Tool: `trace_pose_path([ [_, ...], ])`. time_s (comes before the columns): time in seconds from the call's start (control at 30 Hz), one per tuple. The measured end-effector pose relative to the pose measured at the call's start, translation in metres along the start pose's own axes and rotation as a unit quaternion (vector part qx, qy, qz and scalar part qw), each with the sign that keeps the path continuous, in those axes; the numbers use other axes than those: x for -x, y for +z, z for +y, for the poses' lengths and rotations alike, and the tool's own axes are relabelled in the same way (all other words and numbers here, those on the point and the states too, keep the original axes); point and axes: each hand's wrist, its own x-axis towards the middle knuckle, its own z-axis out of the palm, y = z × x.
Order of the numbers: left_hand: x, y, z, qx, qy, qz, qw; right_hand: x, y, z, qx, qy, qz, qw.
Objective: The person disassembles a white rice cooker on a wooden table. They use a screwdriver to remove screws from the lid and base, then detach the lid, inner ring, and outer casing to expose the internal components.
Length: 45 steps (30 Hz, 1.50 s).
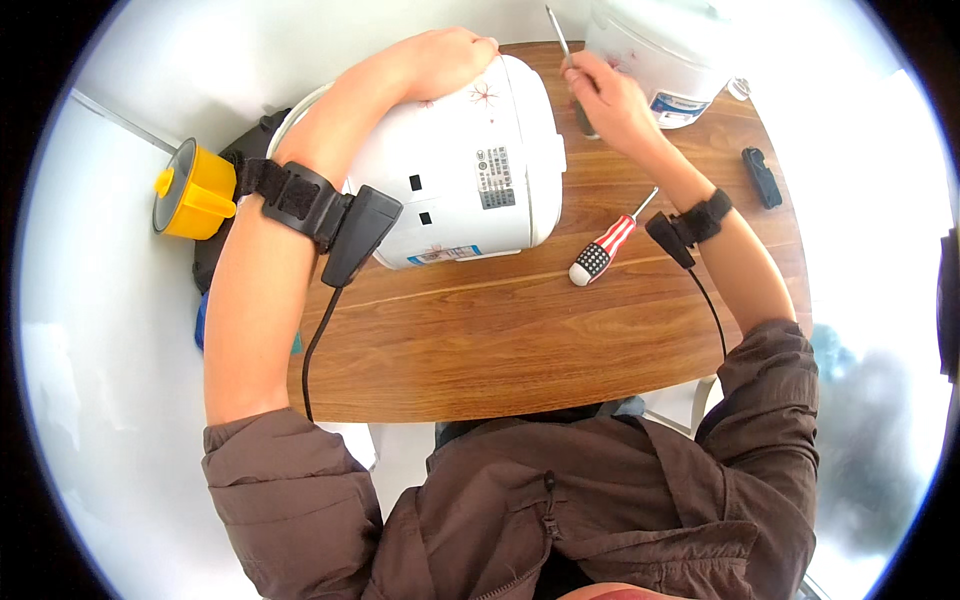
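A white rice cooker (455,165) with a flower print lies on its side on the wooden table (480,345), left of the middle. My left forearm reaches across it, and my left hand (450,62) is closed over its far edge, the fingertips partly hidden. To the right of the cooker, my right hand (605,90) is wrapped round a screwdriver (558,32), its metal shaft pointing up and away and its dark handle end showing below the fist. Nearer to me, a second screwdriver (598,255) with a red, white and star-patterned handle lies on the table.
Behind my right hand stands another white, pot-shaped appliance (665,50). A small black object (762,177) lies near the table's right edge. At the left is a yellow container (200,190) beside dark items. Cabled black devices are strapped to both my wrists.
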Motion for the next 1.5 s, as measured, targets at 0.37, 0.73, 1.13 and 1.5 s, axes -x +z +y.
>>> trace_pose_path([
  [0.37, 0.051, 0.006, 0.031, -0.045, 0.034, 0.11, 0.992, 0.019, -0.125, -0.109, 0.323, -0.279, -0.056, 0.903],
  [0.73, 0.099, 0.017, 0.054, -0.033, -0.009, 0.165, 0.986, -0.003, -0.144, -0.194, 0.53, -0.498, -0.091, 0.68],
  [1.13, 0.116, 0.041, 0.076, -0.085, 0.051, 0.257, 0.961, 0.012, -0.145, -0.265, 0.559, -0.48, -0.183, 0.651],
  [1.5, 0.13, 0.037, 0.083, -0.108, 0.067, 0.275, 0.953, 0.026, -0.137, -0.26, 0.531, -0.493, -0.163, 0.67],
])
